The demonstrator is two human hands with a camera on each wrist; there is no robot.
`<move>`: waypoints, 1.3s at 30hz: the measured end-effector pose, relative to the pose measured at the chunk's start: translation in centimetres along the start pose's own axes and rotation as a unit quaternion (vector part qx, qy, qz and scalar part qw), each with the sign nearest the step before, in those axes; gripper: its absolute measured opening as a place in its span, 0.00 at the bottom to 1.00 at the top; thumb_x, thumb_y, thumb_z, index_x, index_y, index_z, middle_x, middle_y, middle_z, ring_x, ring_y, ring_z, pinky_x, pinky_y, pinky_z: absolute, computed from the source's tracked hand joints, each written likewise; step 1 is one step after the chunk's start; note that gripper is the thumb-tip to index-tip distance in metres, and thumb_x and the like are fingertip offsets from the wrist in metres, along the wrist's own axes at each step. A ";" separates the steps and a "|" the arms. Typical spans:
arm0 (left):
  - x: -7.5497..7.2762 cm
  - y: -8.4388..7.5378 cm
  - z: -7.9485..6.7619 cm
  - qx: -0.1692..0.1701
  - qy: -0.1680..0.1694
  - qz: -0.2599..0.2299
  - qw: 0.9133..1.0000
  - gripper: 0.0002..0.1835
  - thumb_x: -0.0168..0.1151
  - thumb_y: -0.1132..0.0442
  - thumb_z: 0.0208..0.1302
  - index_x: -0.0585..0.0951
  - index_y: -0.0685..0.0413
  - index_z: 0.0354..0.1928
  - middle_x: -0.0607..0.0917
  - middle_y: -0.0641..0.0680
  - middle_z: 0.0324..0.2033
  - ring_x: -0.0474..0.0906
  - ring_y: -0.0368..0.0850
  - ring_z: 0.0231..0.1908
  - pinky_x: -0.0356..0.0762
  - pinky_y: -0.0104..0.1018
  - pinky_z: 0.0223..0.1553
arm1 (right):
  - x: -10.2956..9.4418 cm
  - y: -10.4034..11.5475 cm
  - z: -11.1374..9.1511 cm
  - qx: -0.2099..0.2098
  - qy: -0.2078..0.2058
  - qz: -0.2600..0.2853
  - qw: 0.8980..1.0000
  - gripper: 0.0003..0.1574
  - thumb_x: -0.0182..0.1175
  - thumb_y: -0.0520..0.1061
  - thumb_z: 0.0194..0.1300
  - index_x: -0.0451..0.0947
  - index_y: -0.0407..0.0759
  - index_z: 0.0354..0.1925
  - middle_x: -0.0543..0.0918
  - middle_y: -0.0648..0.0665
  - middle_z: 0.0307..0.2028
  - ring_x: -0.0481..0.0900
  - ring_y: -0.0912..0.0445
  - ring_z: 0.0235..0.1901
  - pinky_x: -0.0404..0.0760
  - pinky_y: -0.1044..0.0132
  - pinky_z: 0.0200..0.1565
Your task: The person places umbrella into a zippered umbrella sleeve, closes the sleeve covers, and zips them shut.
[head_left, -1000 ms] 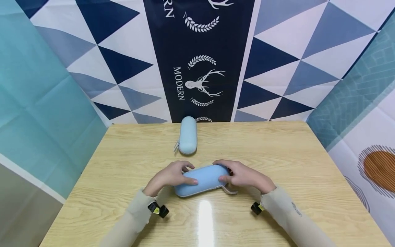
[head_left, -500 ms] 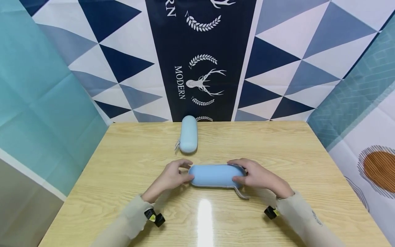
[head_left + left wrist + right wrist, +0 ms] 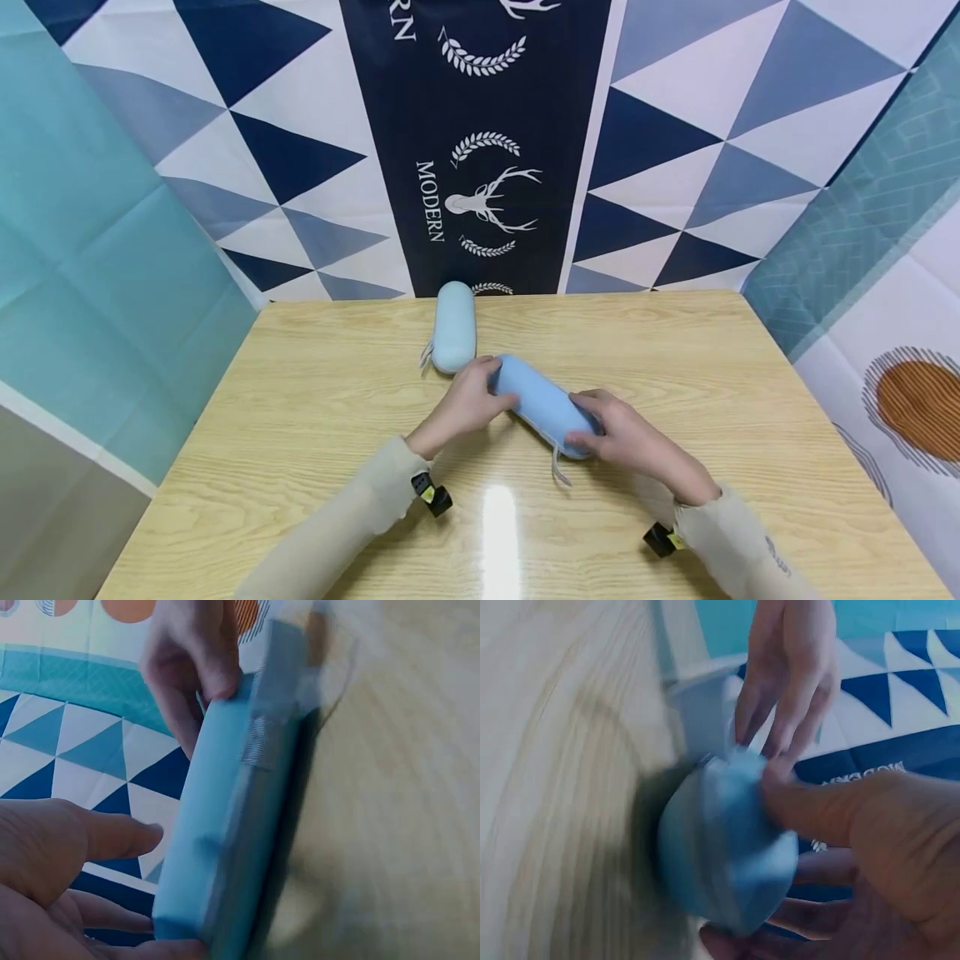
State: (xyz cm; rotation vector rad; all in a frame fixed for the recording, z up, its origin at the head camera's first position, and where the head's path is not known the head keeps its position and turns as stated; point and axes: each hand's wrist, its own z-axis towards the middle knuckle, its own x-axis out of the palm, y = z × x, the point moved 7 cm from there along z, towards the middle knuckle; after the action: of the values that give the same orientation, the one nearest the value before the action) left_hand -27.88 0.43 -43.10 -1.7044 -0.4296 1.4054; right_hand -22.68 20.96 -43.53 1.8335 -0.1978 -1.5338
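Observation:
In the head view a blue oblong zip case [image 3: 542, 398], shaped like a glasses case, slants across the table from far left to near right. A pale strap [image 3: 559, 468] hangs from its near side. My right hand [image 3: 626, 429] grips the near right end, thumb on top and fingers round the back. At the far left end is my left hand [image 3: 468, 404]. In the left wrist view the left thumb [image 3: 124, 834] stands apart from the case, while the lower fingers reach its end. A paler blue case [image 3: 454, 327] lies behind, close to the left fingertips.
The wooden table [image 3: 337, 367] ends at a back wall hung with patterned cloth [image 3: 480, 150]. Teal cloth [image 3: 112, 250] hangs on the left side. A strip of light reflects off the table's front [image 3: 499, 533]. Each sleeve carries a small black wrist camera [image 3: 433, 493].
The blue case has turned from almost crosswise to a slant, its left end swinging away from me. My left hand has moved forward and right. The paler case stays in place.

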 end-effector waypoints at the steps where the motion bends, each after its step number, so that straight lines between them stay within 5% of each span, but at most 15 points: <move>1: 0.1 -0.1 0.4 -0.004 0.006 0.010 1.000 0.38 0.69 0.57 0.67 0.68 0.72 0.72 0.69 0.71 0.71 0.66 0.64 0.72 0.69 0.53 0.71 | 0.1 0.5 -0.1 -0.016 0.001 -0.010 1.000 0.41 0.71 0.44 0.65 0.69 0.23 0.68 0.75 0.24 0.63 0.79 0.34 0.58 0.81 0.39 0.57; 7: 0.7 -0.5 2.4 -0.028 0.024 0.053 0.998 0.39 0.72 0.54 0.65 0.69 0.69 0.71 0.70 0.70 0.71 0.71 0.63 0.69 0.72 0.53 0.69 | 0.6 1.9 -0.4 -0.037 0.009 -0.022 0.999 0.45 0.69 0.32 0.61 0.62 0.23 0.72 0.67 0.21 0.68 0.72 0.29 0.65 0.75 0.35 0.62; 14: 0.8 -1.3 4.1 -0.025 0.006 0.077 0.997 0.35 0.72 0.63 0.64 0.71 0.70 0.70 0.67 0.70 0.73 0.66 0.63 0.73 0.68 0.51 0.72 | 0.7 2.1 1.0 0.032 -0.034 -0.008 0.999 0.44 0.73 0.36 0.59 0.66 0.22 0.68 0.71 0.20 0.64 0.75 0.29 0.61 0.77 0.34 0.59; 20: 0.9 -1.7 5.2 -0.013 0.011 0.102 0.995 0.34 0.72 0.60 0.65 0.74 0.71 0.68 0.68 0.69 0.73 0.64 0.61 0.74 0.67 0.49 0.73 | 1.1 2.0 3.3 0.081 -0.054 0.012 0.995 0.46 0.74 0.41 0.60 0.66 0.21 0.68 0.70 0.19 0.64 0.76 0.29 0.59 0.79 0.36 0.58; 39: -1.1 1.2 9.2 -0.088 0.009 -0.040 0.995 0.36 0.68 0.69 0.65 0.67 0.66 0.74 0.61 0.60 0.79 0.53 0.56 0.79 0.59 0.46 0.76 | 1.2 0.7 9.7 0.106 -0.078 0.047 0.990 0.50 0.75 0.45 0.62 0.63 0.21 0.70 0.70 0.19 0.64 0.76 0.32 0.61 0.78 0.40 0.61</move>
State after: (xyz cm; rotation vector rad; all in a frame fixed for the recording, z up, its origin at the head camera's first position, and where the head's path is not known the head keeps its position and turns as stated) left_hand -36.98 2.63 -43.30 -1.8181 -0.6209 1.3265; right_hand -30.86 15.66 -44.35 1.8372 -0.5322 -1.6414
